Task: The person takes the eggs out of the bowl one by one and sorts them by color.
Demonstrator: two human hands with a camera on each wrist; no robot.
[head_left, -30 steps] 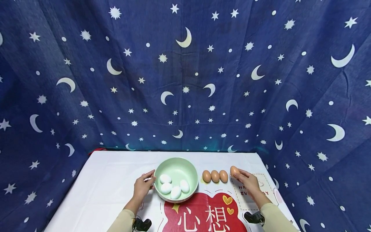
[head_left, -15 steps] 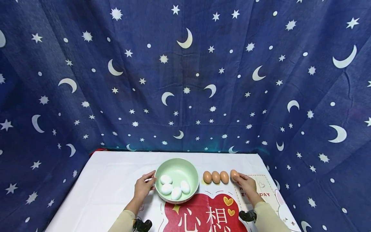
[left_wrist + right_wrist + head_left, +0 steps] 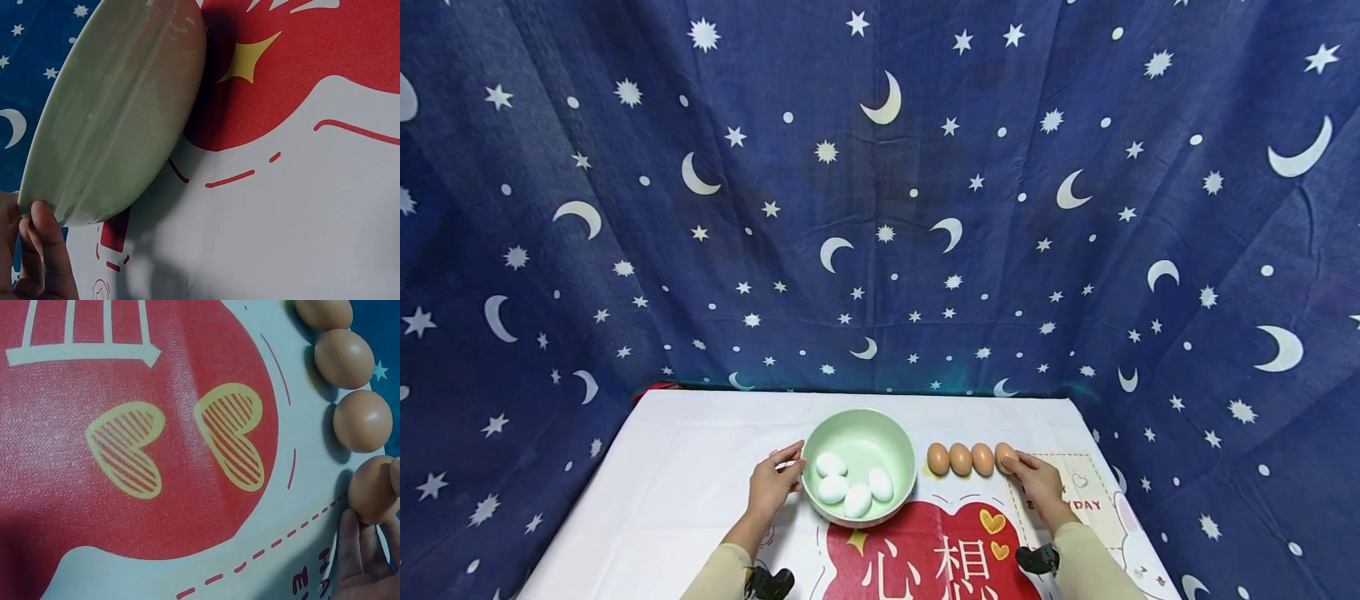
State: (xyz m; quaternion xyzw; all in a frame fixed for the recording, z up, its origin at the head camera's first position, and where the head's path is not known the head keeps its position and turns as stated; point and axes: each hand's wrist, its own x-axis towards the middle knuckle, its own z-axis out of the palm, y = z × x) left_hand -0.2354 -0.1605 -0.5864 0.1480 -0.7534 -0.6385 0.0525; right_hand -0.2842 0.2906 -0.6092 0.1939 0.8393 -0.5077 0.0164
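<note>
A light green bowl (image 3: pixel 880 442) stands on the table, with several white eggs (image 3: pixel 832 489) lying in it. My left hand (image 3: pixel 771 483) pinches its rim at the left side; the left wrist view shows the fingers (image 3: pixel 47 228) at the bowl's outer wall (image 3: pixel 119 137). To the right of the bowl, three brown eggs (image 3: pixel 960 460) lie side by side in a row. At the right end of that row my right hand (image 3: pixel 1037 483) holds another brown egg (image 3: pixel 372 490) between thumb and fingers, close beside its neighbour (image 3: pixel 364 422).
A white cloth (image 3: pixel 700 450) covers the table, printed with a red patch (image 3: pixel 925 533), hearts and lettering. Behind the table and along its sides hangs a dark blue curtain (image 3: pixel 790 275) with moons and stars. Each wrist wears a black camera (image 3: pixel 1037 559).
My right hand has come down and slightly toward me with its brown egg, bringing it level with the row. My left hand has stayed at the bowl's rim.
</note>
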